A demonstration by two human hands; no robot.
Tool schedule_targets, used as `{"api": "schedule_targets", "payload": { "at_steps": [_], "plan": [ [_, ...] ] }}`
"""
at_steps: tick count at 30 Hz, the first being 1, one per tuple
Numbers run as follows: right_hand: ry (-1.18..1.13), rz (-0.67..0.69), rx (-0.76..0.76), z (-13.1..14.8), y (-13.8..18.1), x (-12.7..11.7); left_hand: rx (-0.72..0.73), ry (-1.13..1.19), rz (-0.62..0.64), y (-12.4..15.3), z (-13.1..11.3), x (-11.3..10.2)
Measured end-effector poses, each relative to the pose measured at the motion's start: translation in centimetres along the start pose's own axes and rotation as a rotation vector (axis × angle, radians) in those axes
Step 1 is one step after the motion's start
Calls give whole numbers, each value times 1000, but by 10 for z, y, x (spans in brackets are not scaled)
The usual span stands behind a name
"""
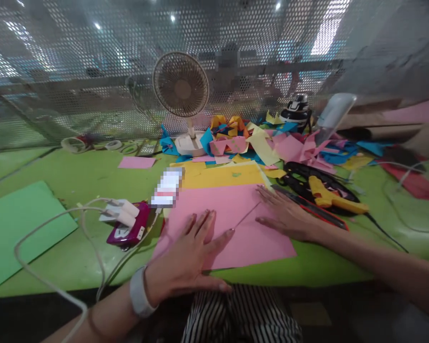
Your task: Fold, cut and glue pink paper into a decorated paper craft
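A large pink paper sheet [232, 205] lies on the green table in front of me. My left hand [193, 252], with a pale band on the wrist, rests flat on its lower left part, fingers spread. My right hand [284, 214] lies on the sheet's right side, fingers stretched out. Between the two hands a thin dark line [248, 214] runs slantwise across the pink paper; I cannot tell whether it is a crease, a slit or a thin object. Yellow paper [214, 176] shows from under the pink sheet's far edge.
A phone [168, 188] and a purple power block [128, 228] with white plugs and cables lie left, near green paper [25, 228]. Right are a yellow glue gun [331, 197] and a black-and-red tool [318, 212]. Behind stand a fan [181, 88] and coloured paper scraps [289, 147].
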State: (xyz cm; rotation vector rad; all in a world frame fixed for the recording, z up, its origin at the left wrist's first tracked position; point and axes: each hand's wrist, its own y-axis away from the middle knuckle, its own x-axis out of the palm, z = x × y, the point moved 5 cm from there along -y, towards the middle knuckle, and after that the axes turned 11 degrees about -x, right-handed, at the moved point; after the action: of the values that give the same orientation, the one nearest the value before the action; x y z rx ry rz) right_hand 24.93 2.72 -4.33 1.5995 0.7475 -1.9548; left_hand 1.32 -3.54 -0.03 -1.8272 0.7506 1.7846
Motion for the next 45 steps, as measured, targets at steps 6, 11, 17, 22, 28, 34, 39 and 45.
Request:
{"api": "schedule_targets", "payload": {
  "at_steps": [6,11,17,22,28,34,39,45],
  "plan": [
    [-5,22,-11,-2,0,1,-44,-46,18,35,1,2],
    [-32,41,-17,-6,-1,6,-89,-73,39,64,4,6],
    [-42,58,76,-15,2,9,-129,-109,48,89,9,9],
    [2,30,172,-15,-1,-6,-141,-104,17,97,10,11],
    [72,-105,38,67,-49,-27,-129,-98,-21,97,13,14],
    [19,-108,-158,127,-79,-13,-122,-138,-37,98,17,17],
    [-29,-80,-132,108,-72,-4,-99,-142,-50,99,19,19],
    [-37,-132,-31,58,-70,-18,-118,-127,-41,98,19,19]
  ]
}}
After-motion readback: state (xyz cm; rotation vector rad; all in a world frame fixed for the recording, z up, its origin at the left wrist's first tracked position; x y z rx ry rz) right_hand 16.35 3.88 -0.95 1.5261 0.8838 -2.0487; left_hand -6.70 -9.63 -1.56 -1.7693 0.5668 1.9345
